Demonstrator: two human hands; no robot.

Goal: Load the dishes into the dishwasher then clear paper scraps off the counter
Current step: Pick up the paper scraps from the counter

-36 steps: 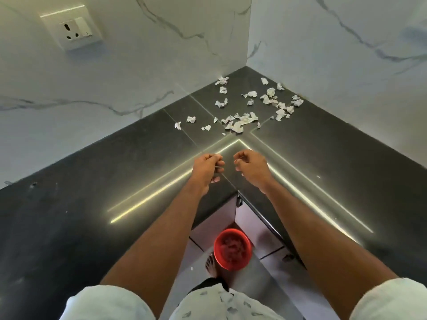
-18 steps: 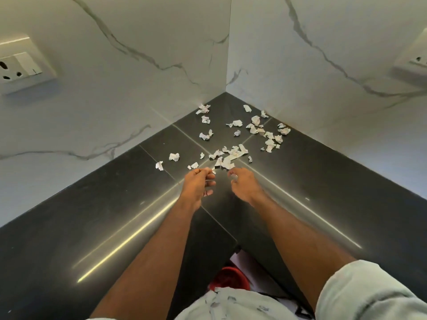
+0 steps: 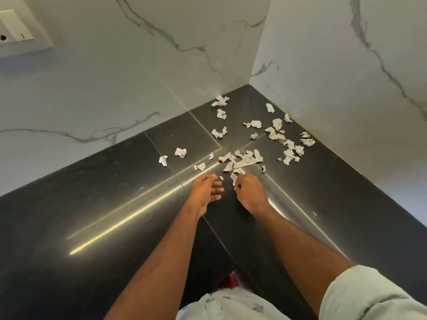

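On black counter point(image 3: 92, 204), thirty-odd paper scraps point(image 3: 245, 159); right hand point(image 3: 250, 192) pinches one, left hand point(image 3: 205, 192) loose.

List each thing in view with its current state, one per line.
Paper scraps: crumpled, scattered across the counter corner, not yet cleared.
Counter: scraps still lying on it.
Left hand: fingers loosely curled, holding nothing.
Right hand: pinching one scrap.
Wall socket: nothing plugged in.

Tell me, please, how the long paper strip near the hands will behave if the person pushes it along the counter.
The long paper strip looks thin and creased, so it will probably bend or crumple instead of sliding stiffly. It seems very light, and the black counter looks glossy, so it may skid or flutter away. It lies among other scraps, so pushing it would probably drag those too.
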